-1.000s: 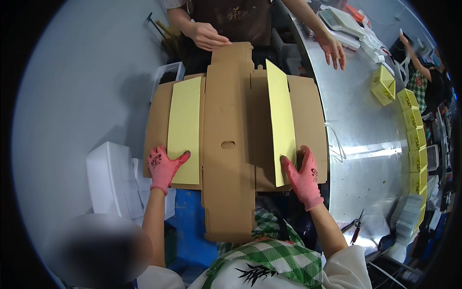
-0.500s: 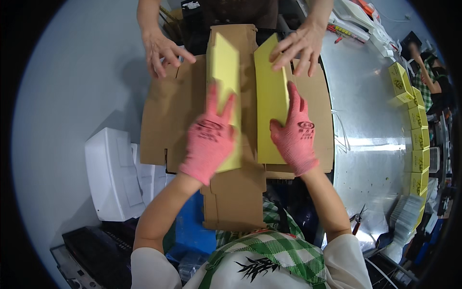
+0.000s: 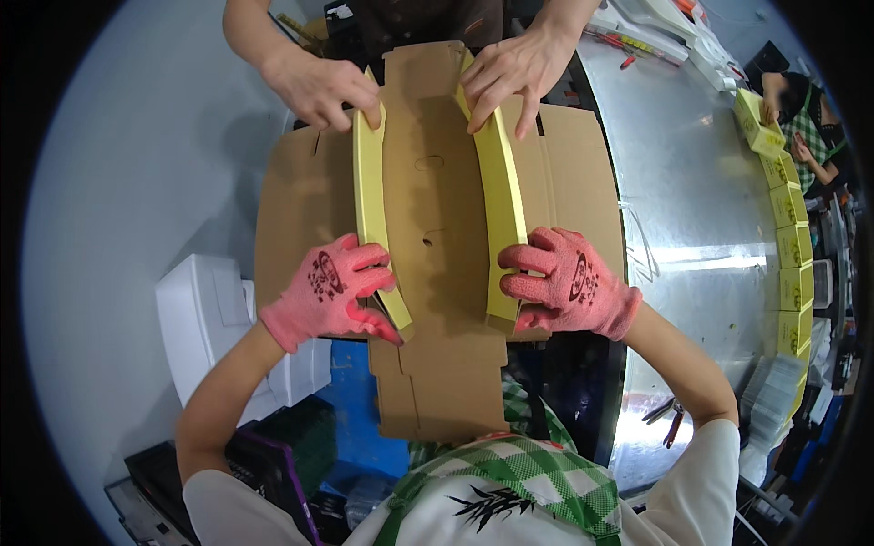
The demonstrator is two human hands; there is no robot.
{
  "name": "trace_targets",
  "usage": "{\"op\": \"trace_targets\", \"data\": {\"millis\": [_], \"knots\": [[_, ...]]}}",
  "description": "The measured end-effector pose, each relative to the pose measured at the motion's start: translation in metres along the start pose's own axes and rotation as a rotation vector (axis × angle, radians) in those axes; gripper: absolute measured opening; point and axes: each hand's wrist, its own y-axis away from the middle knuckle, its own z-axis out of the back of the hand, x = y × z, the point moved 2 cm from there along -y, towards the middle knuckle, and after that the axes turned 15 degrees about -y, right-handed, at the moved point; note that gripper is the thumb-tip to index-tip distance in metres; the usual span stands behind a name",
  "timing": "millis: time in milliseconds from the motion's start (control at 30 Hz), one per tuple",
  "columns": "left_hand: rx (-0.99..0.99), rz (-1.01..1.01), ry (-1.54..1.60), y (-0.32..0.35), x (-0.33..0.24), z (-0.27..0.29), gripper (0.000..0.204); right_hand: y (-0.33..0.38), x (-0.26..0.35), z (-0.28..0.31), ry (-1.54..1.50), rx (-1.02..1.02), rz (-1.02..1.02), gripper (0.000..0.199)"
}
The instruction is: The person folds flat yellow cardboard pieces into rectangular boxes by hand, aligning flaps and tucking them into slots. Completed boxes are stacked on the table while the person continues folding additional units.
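An unfolded brown cardboard sheet lies before me, with two long yellow cardboard strips standing along it. My left hand, in a pink glove, grips the near end of the left yellow strip, fingers on top and thumb below. At the near end of the right yellow strip, my pink-gloved right hand is closed, its fingertips over the inner edge. Across from me, a co-worker's bare hands hold the far ends of both strips. Both strips look creased lengthwise and slightly bowed.
To the right stretches a metal table, with a row of yellow boxes along its far side. Red-handled pliers and stacked clear plastic containers lie nearer. A white plastic piece stands at left. Another person handles the boxes.
The upright yellow panels now look like narrow creased strips, set farther apart. My hands have moved outward and closed on their near ends. The co-worker's hands have closed on the far ends.
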Motion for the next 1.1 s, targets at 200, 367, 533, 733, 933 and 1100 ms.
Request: {"op": "trace_targets", "data": {"millis": [200, 367, 533, 733, 933, 1100], "knots": [[-0.562, 0.524, -0.105, -0.027, -0.023, -0.038, 0.023, -0.022, -0.012, -0.027, 0.126, -0.482, -0.288, 0.037], [-0.212, 0.429, -0.251, -0.045, -0.033, -0.014, 0.056, -0.054, -0.003, -0.037, 0.343, -0.241, -0.37, 0.028], [-0.249, 0.496, -0.361, -0.049, -0.018, -0.03, 0.042, -0.036, -0.005, -0.027, -0.088, -0.34, -0.201, 0.043], [-0.417, 0.429, -0.427, -0.048, -0.033, -0.037, 0.038, 0.05, 0.032, -0.08, 0.086, 0.111, 0.061, 0.047], [-0.482, 0.388, -0.459, -0.042, -0.037, -0.037, 0.04, 0.04, 0.031, -0.058, 0.051, -0.187, 0.098, 0.035], [-0.279, 0.257, 0.501, -0.027, 0.007, -0.028, 0.038, -0.01, 0.001, -0.042, -0.251, -0.927, -0.117, 0.018]]}}
